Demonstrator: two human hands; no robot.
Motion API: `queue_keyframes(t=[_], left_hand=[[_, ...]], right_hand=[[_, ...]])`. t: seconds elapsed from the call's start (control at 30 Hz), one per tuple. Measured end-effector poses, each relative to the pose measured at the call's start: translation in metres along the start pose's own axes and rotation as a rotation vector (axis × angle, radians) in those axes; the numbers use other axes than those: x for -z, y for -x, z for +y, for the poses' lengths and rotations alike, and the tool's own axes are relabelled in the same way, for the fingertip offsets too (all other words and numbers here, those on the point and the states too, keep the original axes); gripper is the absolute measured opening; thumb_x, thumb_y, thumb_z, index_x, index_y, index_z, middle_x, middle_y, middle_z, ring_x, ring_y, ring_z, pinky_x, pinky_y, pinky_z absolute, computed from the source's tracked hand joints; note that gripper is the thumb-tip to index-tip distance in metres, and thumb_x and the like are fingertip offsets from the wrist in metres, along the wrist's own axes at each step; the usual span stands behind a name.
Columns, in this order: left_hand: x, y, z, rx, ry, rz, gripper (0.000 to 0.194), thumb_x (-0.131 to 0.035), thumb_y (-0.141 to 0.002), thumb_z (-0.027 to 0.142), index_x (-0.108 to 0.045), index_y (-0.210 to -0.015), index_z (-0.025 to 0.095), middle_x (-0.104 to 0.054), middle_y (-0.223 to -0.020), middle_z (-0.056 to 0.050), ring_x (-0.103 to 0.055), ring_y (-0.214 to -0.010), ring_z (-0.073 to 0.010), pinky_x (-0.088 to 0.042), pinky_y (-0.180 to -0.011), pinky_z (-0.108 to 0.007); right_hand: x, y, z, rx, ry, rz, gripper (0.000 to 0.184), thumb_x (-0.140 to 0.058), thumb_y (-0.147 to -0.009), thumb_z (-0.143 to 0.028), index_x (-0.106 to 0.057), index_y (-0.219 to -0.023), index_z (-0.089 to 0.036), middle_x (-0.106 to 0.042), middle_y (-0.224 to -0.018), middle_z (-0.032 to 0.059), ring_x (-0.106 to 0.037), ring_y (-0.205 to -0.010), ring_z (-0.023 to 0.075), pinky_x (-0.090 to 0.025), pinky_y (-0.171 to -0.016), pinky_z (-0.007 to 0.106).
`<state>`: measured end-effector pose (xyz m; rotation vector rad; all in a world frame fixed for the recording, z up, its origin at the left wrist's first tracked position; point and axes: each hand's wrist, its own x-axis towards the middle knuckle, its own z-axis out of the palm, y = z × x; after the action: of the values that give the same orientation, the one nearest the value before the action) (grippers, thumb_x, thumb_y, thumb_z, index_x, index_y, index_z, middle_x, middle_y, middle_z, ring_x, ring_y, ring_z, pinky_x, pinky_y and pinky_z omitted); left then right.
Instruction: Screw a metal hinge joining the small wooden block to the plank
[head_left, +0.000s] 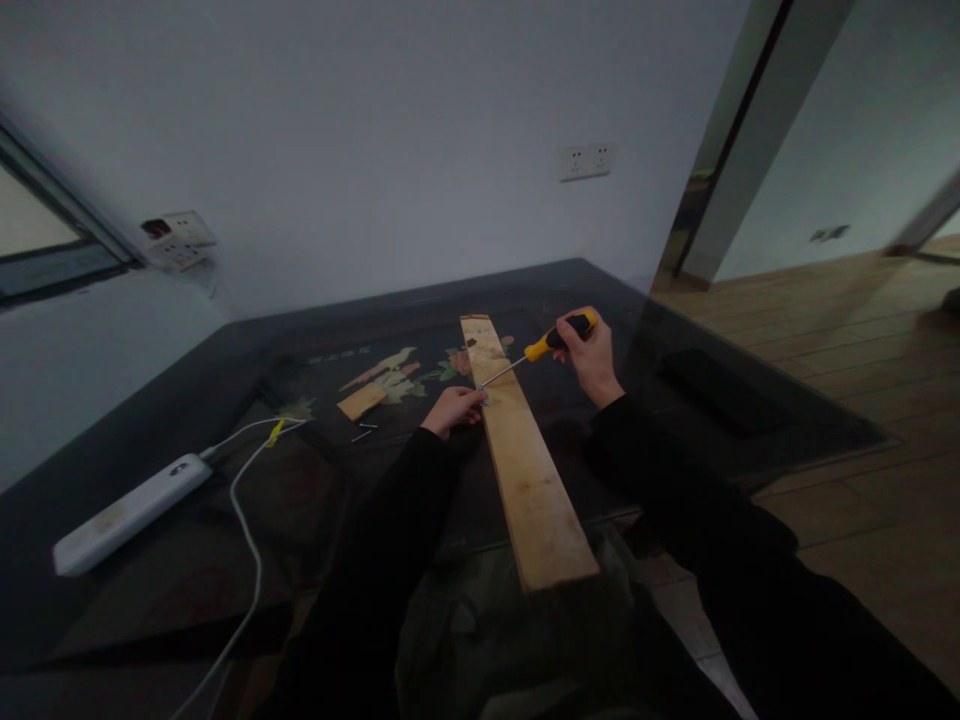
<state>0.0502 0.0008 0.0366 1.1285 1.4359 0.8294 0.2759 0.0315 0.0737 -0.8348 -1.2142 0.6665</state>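
Observation:
A long wooden board [529, 470] lies lengthwise before me, its near end jutting past the table edge above my lap. My right hand [591, 355] is closed around the yellow and black handle of a screwdriver [541, 347], whose shaft slants down to the left across the board. At the board's left edge, my left hand [455, 408] pinches a small metal piece that looks like a screw, mostly hidden by the fingertips. The screwdriver's tip is right by those fingertips; whether it sits in the screw head I cannot tell.
Left of the board, a short wood piece [362, 401] and two screws or nails [364, 433] lie on the dark table [420, 500]. A white power strip [131, 515] with a white cable [251, 540] occupies the left side. A dark flat object [720, 390] rests at right.

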Motion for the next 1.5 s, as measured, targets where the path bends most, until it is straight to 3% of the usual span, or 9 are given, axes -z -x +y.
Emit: queue_keyframes(t=[0.37, 0.53, 0.73, 0.87, 1.0, 1.17, 1.33, 1.43, 1.5], left_hand=[[0.001, -0.001, -0.001, -0.005, -0.001, 0.0, 0.014, -0.065, -0.084, 0.018, -0.059, -0.073, 0.011, -0.056, -0.056, 0.001, -0.052, -0.042, -0.0055, -0.039, -0.043, -0.017], [0.0, -0.003, -0.001, 0.01, 0.0, 0.002, 0.013, -0.063, -0.086, 0.017, -0.059, -0.075, 0.011, -0.058, -0.058, 0.001, -0.052, -0.042, -0.0059, -0.04, -0.044, -0.017], [0.0, -0.001, 0.0, 0.003, 0.006, 0.004, 0.013, -0.061, -0.088, 0.019, -0.059, -0.078, 0.01, -0.061, -0.062, -0.002, -0.055, -0.045, -0.0068, -0.041, -0.046, -0.018], [0.001, -0.001, -0.001, -0.003, -0.009, 0.013, 0.014, -0.066, -0.085, 0.019, -0.06, -0.076, 0.01, -0.06, -0.059, -0.001, -0.054, -0.044, -0.0068, -0.04, -0.045, -0.018], [0.001, -0.002, -0.002, -0.008, -0.009, 0.01, 0.013, -0.066, -0.084, 0.018, -0.061, -0.075, 0.01, -0.06, -0.058, -0.001, -0.054, -0.043, -0.0069, -0.039, -0.044, -0.018], [0.0, 0.001, 0.0, -0.023, -0.024, 0.012, 0.016, -0.063, -0.085, 0.017, -0.061, -0.071, 0.01, -0.06, -0.056, -0.001, -0.053, -0.043, -0.0063, -0.039, -0.045, -0.018], [0.0, 0.005, 0.002, -0.012, -0.013, 0.01, 0.014, -0.062, -0.087, 0.017, -0.063, -0.076, 0.009, -0.061, -0.056, -0.001, -0.053, -0.042, -0.0059, -0.039, -0.044, -0.017], [0.0, 0.005, 0.003, -0.009, -0.019, 0.007, 0.014, -0.06, -0.088, 0.017, -0.063, -0.076, 0.009, -0.06, -0.055, 0.0, -0.052, -0.042, -0.0058, -0.038, -0.043, -0.017], [0.001, 0.004, 0.002, -0.019, -0.022, 0.01, 0.015, -0.06, -0.087, 0.016, -0.062, -0.074, 0.01, -0.059, -0.055, 0.0, -0.053, -0.042, -0.0059, -0.038, -0.043, -0.017]], right_hand=[[0.001, 0.0, -0.006, 0.003, -0.001, -0.075, 0.038, -0.069, -0.072, -0.052, -0.049, -0.082, -0.021, -0.056, -0.062, -0.0053, -0.052, -0.041, 0.0065, -0.038, -0.037, 0.019], [-0.008, -0.019, -0.028, 0.054, 0.091, -0.291, 0.031, -0.069, -0.075, -0.042, -0.05, -0.086, -0.021, -0.057, -0.069, -0.0029, -0.052, -0.046, 0.0079, -0.042, -0.042, 0.023], [-0.043, -0.053, -0.071, -0.008, 0.267, -0.671, 0.029, -0.072, -0.074, -0.022, -0.05, -0.094, -0.02, -0.058, -0.071, -0.0019, -0.054, -0.057, 0.0101, -0.05, -0.054, 0.026], [-0.063, -0.068, -0.088, -0.044, 0.419, -0.809, 0.032, -0.076, -0.073, -0.022, -0.051, -0.093, -0.018, -0.062, -0.073, 0.002, -0.059, -0.06, 0.0137, -0.05, -0.053, 0.026], [-0.078, -0.071, -0.102, -0.013, 0.658, -0.819, 0.032, -0.071, -0.08, -0.04, -0.054, -0.093, -0.017, -0.063, -0.069, 0.0042, -0.06, -0.058, 0.0152, -0.049, -0.054, 0.027], [-0.091, -0.07, -0.123, 0.113, 1.04, -0.779, 0.041, -0.066, -0.08, -0.055, -0.061, -0.075, -0.014, -0.057, -0.058, 0.0046, -0.062, -0.06, 0.0181, -0.049, -0.062, 0.032], [-0.092, -0.1, -0.113, 0.11, 0.789, -0.992, 0.032, -0.087, -0.06, -0.033, -0.068, -0.078, -0.015, -0.057, -0.059, -0.0006, -0.061, -0.064, 0.0161, -0.047, -0.06, 0.029], [-0.094, -0.112, -0.098, 0.219, 0.664, -0.935, 0.038, -0.089, -0.053, -0.035, -0.07, -0.081, -0.017, -0.056, -0.06, -0.0029, -0.061, -0.067, 0.0156, -0.047, -0.061, 0.028], [-0.1, -0.11, -0.094, 0.243, 0.781, -0.928, 0.041, -0.089, -0.052, -0.043, -0.07, -0.077, -0.017, -0.054, -0.056, -0.0021, -0.061, -0.067, 0.0172, -0.047, -0.061, 0.029]])
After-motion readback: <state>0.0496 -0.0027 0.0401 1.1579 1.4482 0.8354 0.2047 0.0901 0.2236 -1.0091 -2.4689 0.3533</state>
